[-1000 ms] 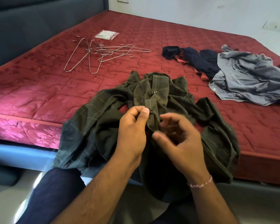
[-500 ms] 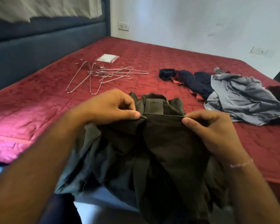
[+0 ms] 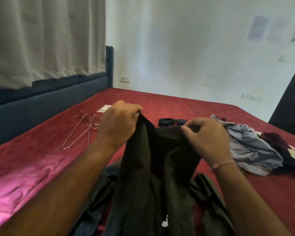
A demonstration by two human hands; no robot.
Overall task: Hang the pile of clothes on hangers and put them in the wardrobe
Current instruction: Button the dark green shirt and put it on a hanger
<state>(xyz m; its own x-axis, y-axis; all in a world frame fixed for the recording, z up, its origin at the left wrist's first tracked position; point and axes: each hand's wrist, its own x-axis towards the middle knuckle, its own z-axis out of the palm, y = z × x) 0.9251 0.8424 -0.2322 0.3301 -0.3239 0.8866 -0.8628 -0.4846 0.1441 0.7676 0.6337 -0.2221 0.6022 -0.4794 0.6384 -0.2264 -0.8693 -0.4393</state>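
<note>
Now I have the dark green shirt (image 3: 153,176) lifted in front of me, its bulk hanging down toward the near edge of the bed (image 3: 32,164), because I want its top edge stretched flat and its shoulders found before a hanger goes in. My left hand (image 3: 117,126) has its fingers curled tight around one gathered corner of the cloth, and my right hand (image 3: 206,135) pinches the other end of that edge between thumb and fingers, so the fabric spans between them. Farther off to the left, the wire hangers (image 3: 82,130) lie loose on the mattress within my reach, and to the far right waits the rest of the pile of clothes (image 3: 250,149), a pale blue shirt on top. Compared with half a second ago, I have raised both hands and tilted my head up, so more wall and curtain (image 3: 46,40) show.
</note>
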